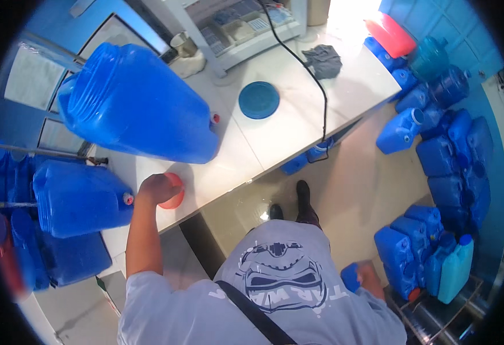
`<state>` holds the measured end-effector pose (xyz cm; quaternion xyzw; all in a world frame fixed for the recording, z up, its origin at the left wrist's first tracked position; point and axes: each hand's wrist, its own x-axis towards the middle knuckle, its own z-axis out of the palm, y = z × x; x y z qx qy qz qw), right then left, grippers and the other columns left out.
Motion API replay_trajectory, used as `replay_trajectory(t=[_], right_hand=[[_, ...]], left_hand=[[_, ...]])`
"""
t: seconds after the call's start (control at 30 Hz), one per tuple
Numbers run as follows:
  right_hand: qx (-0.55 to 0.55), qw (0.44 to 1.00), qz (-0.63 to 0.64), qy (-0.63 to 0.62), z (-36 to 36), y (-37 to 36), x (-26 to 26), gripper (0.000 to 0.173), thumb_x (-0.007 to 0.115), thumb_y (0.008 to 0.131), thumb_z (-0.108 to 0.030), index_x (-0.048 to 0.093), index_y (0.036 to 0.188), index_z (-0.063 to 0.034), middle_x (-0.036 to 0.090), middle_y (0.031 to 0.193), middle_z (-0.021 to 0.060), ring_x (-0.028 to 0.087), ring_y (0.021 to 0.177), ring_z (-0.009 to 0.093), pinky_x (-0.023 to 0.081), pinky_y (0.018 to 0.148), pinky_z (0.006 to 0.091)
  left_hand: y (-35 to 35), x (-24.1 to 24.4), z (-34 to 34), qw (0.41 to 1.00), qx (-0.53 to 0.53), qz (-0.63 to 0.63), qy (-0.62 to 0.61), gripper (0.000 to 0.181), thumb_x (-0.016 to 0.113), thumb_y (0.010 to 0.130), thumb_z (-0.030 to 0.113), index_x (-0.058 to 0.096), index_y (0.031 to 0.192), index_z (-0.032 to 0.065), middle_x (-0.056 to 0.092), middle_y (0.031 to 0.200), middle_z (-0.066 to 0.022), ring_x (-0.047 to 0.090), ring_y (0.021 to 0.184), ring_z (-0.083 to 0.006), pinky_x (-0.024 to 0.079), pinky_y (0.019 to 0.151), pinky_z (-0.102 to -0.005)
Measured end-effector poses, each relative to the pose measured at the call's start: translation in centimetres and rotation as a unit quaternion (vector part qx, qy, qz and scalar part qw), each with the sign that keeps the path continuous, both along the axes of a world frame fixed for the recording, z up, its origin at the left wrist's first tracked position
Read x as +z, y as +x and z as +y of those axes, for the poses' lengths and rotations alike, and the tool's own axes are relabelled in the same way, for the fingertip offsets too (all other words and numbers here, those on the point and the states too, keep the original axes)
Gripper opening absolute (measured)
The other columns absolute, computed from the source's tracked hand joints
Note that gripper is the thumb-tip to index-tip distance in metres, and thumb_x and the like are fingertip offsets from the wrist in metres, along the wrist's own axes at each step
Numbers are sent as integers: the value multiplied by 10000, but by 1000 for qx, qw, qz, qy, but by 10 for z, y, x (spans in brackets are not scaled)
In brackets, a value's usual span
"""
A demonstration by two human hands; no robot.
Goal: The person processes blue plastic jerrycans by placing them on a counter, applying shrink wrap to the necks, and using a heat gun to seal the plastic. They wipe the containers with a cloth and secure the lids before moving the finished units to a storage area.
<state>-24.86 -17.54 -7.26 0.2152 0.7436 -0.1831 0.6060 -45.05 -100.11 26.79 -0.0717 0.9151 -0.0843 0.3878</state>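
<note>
My left hand (159,189) grips a red round plastic piece (175,199), a lid or shallow cup, on the white tiled counter (200,181) near its front edge. A large blue plastic container (148,103), with a wide threaded mouth and a small red-tipped outlet, lies tilted just beyond. Left of the hand is a similar blue container (83,198) with a red-tipped outlet. My right hand (369,278), low at my right side, holds a blue plastic item (350,277); its kind is unclear. A round teal lid (259,100) lies flat on the counter.
A grey cloth (322,61) and a white-framed display case (256,34) are at the counter's back, with a black cable (312,73) hanging over the edge. Several blue jerrycans (439,155) line the right wall. More jerrycans (401,250) stand near a metal rack (446,319) at lower right.
</note>
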Motion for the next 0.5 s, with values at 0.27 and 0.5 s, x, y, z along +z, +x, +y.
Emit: replay_trajectory(t=[0.27, 0.5], right_hand=[[-82, 995, 35, 38, -57, 7, -13, 294, 729, 897, -320, 703, 927, -29, 718, 794, 135, 686, 663, 235, 539, 593, 409], [66, 874, 457, -152, -167, -224, 100, 417, 702, 897, -230, 624, 1228, 11, 708, 1121, 217, 703, 1013, 352, 553, 898, 425]], left_hand=[[-7, 10, 18, 999, 46, 19, -19, 637, 532, 863, 613, 767, 892, 22, 733, 998, -224, 705, 975, -358, 544, 896, -441], [-9, 5, 22, 997, 74, 3, -24, 646, 533, 854, 627, 771, 889, 27, 738, 1008, -209, 703, 989, -354, 543, 898, -430]])
